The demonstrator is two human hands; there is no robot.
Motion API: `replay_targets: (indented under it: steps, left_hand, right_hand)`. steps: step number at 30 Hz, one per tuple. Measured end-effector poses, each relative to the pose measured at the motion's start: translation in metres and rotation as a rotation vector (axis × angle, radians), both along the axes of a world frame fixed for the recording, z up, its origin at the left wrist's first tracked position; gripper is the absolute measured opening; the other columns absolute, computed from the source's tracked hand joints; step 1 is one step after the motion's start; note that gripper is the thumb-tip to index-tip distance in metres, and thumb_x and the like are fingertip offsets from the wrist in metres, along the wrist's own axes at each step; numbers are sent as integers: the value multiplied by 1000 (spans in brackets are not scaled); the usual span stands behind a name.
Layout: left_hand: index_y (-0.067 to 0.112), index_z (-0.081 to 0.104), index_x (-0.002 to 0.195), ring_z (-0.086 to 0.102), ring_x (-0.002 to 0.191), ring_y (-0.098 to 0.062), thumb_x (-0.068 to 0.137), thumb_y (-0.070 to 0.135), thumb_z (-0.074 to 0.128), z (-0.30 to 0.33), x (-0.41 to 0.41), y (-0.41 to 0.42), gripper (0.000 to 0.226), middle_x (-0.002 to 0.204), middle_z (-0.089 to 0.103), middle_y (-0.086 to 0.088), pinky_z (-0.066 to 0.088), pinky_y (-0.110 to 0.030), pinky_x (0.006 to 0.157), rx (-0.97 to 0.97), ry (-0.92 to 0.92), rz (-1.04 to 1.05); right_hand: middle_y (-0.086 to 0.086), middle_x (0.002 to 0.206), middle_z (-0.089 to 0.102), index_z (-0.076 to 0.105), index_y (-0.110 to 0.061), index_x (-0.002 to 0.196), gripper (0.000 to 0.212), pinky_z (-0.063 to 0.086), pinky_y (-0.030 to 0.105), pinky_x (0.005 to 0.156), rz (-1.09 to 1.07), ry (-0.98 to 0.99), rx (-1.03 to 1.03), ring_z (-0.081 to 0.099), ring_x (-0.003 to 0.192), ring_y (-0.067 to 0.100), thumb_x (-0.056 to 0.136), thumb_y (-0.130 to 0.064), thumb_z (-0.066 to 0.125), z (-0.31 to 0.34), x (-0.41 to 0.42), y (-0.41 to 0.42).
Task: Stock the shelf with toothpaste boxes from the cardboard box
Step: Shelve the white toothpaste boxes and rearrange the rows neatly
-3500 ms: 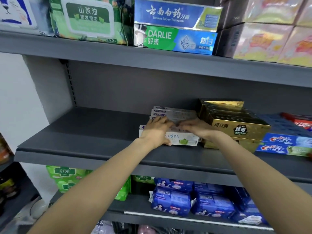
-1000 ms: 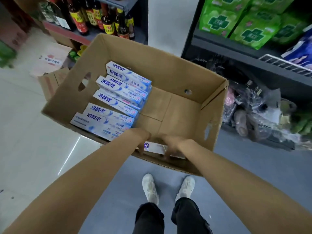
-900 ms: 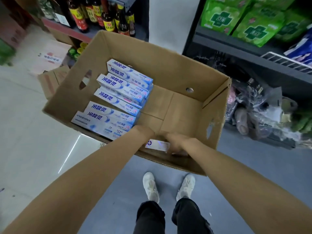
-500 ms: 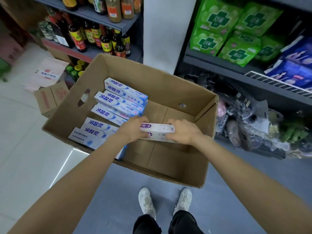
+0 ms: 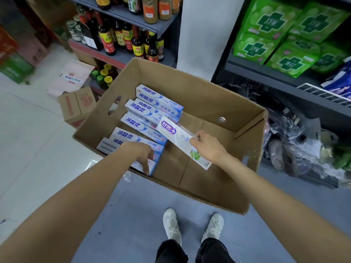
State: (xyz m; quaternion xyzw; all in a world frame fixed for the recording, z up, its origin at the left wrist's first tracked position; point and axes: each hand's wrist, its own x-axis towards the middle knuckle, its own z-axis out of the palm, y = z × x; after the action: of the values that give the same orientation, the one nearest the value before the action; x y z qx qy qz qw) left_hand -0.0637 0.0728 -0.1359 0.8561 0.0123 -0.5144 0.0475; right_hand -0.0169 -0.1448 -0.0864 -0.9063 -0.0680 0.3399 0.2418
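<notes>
An open cardboard box (image 5: 212,95) stands on the floor below me. Several blue-and-white toothpaste boxes (image 5: 150,111) lie stacked along its left side. My right hand (image 5: 208,147) grips a white toothpaste box with a purple logo (image 5: 174,132), lifted and slanted above the box's bare right half. My left hand (image 5: 145,155) reaches down onto the nearest blue-and-white toothpaste box (image 5: 131,139), fingers curled over its near end at the carton's front wall.
A grey shelf (image 5: 269,73) on the right carries green packs (image 5: 284,38); plastic bags (image 5: 303,145) lie under it. Sauce bottles (image 5: 121,35) fill shelves at the back left. A small carton (image 5: 77,105) sits on the floor to the left. My shoes (image 5: 191,226) stand just before the box.
Both hands lifted the white toothpaste box from the carton's near corner. Now my left hand has let go and dropped to the blue-and-white boxes; my right hand alone holds it, tilted.
</notes>
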Motion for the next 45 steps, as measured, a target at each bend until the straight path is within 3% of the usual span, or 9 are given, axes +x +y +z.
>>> replay_targets:
  steps: [6, 10, 18, 21, 24, 27, 32, 41, 45]
  left_hand:
    - [15, 51, 128, 50, 116, -27, 75, 24, 79, 5, 0, -1, 61, 127, 54, -6, 39, -37, 94, 85, -56, -129]
    - [15, 43, 122, 53, 106, -27, 78, 19, 76, 4, 0, 5, 55, 121, 54, -9, 44, -37, 83, 11, -66, -111]
    - [23, 32, 146, 45, 127, -23, 90, 42, 58, 37, 20, -7, 65, 144, 45, -4, 38, -35, 103, -514, -559, 439]
    - [21, 43, 139, 54, 114, -18, 94, 43, 50, 61, 35, -30, 50, 131, 56, -2, 41, -28, 91, -633, -739, 587]
    - [13, 61, 101, 55, 88, -22, 96, 46, 44, 88, 61, -61, 38, 92, 64, -4, 36, -29, 72, -679, -828, 801]
    - [12, 56, 86, 50, 77, -24, 95, 50, 44, 118, 98, -103, 41, 78, 53, -7, 37, -30, 62, -771, -796, 1065]
    - [8, 56, 112, 63, 100, -31, 86, 58, 53, 162, 166, -193, 56, 111, 63, -12, 49, -44, 95, -1062, -660, 1330]
    - [14, 56, 87, 50, 60, -22, 91, 32, 46, 238, 270, -383, 21, 82, 55, -11, 42, -28, 63, -1347, -498, 1297]
    - [8, 54, 113, 58, 71, -25, 94, 31, 50, 260, 314, -440, 30, 100, 59, -17, 50, -35, 71, -1364, -605, 1274]
  right_hand:
    - [1, 85, 54, 46, -11, 90, 20, 33, 27, 56, -72, 79, 121, 49, 67, 11, 90, -30, 52, -9, -3, 16]
    - [4, 87, 59, 50, -9, 94, 19, 37, 26, 55, -176, 103, 206, 55, 70, 14, 88, -26, 55, -10, -2, 16]
    - [9, 95, 63, 52, -11, 92, 16, 47, 31, 72, -463, 159, 456, 61, 82, 23, 88, -27, 52, 16, 16, 2]
    - [12, 91, 64, 51, -15, 83, 10, 50, 34, 71, -562, 120, 601, 63, 80, 30, 85, -25, 53, 42, 31, -15]
    - [18, 96, 61, 53, -12, 91, 16, 51, 30, 61, -624, 95, 754, 62, 78, 35, 81, -22, 58, 70, 45, -40]
    - [17, 89, 65, 52, -4, 107, 28, 52, 29, 49, -607, -2, 807, 66, 63, 33, 89, -22, 63, 98, 57, -71]
    - [-3, 93, 64, 58, -13, 109, 27, 43, 8, 50, -568, -231, 765, 62, 70, 4, 91, -33, 60, 137, 92, -142]
    - [-1, 95, 66, 58, -11, 112, 28, 49, 20, 68, -499, -539, 709, 63, 84, 16, 87, -21, 66, 191, 207, -324]
    - [-4, 108, 61, 57, -13, 121, 39, 41, 22, 75, -381, -768, 434, 58, 96, 14, 85, -26, 67, 222, 265, -404]
